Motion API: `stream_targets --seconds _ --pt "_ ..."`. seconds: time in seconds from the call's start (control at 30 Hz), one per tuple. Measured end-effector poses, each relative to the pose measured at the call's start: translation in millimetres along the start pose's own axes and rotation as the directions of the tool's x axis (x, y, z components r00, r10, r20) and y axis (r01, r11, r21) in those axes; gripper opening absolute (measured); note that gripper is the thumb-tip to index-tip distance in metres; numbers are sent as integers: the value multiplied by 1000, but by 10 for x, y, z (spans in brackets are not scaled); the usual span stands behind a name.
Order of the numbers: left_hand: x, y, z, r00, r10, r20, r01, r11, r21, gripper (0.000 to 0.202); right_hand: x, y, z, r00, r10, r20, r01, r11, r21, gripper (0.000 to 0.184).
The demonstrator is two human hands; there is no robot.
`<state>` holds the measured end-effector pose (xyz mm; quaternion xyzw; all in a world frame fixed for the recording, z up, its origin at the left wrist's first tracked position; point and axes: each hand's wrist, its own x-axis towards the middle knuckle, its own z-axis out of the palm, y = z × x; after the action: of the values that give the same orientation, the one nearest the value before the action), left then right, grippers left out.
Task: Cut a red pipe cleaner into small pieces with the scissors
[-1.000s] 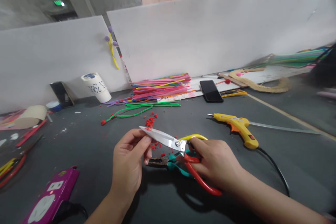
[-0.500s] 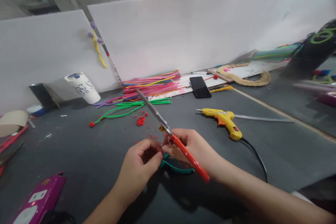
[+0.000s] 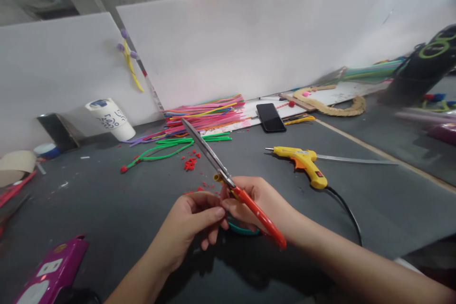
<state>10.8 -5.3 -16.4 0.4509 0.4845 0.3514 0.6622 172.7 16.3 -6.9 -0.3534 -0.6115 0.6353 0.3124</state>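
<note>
So the scissors (image 3: 232, 183) are right in the middle of the frame, up off the tabletop (image 3: 117, 209) and slanting toward the upper left. Long grey metal blades tapering to a sharp tip, seen almost edge-on, so they read as one narrow strip. One handle is glossy red with a few pale scuffs, and a bit of yellow pokes out near the pivot.

My right hand (image 3: 272, 204) is wrapped around the scissors. My left hand (image 3: 192, 221) has its thumb and fingertips drawn in against the right one's fingers; can't tell if there's anything pinched there.

Just below my hands is a teal handle (image 3: 244, 230), mostly covered. Red crumbs (image 3: 190, 165) are scattered center frame, with bent green stems (image 3: 164, 154) beyond. Further up there's a pile of mostly pink stems (image 3: 210, 115), then a black phone (image 3: 270, 118) to its right. Yellow glue gun (image 3: 302, 154) right of center, magenta power strip (image 3: 53, 268) lower left.
</note>
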Motion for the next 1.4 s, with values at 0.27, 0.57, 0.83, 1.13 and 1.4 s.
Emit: stream_targets --seconds 0.27,0.57,0.83,1.13,1.4 --pt "-16 24 -16 999 25 23 -23 996 -82 13 10 39 -29 1000 15 20 -17 996 86 10" --pt "-8 26 -15 995 -41 89 59 974 -217 8 2 23 -27 1000 9 19 -10 998 64 9" --pt "-50 32 47 924 333 -188 -244 893 379 9 55 52 -24 991 86 -105 -83 996 34 15" --pt "-44 16 57 840 534 -90 -353 666 657 11 50 42 -10 993 80 -84 -84 995 -45 7" --pt "-64 11 40 851 519 -79 -339 659 671 9 58 66 -25 996 35 -80 -43 994 -104 8"
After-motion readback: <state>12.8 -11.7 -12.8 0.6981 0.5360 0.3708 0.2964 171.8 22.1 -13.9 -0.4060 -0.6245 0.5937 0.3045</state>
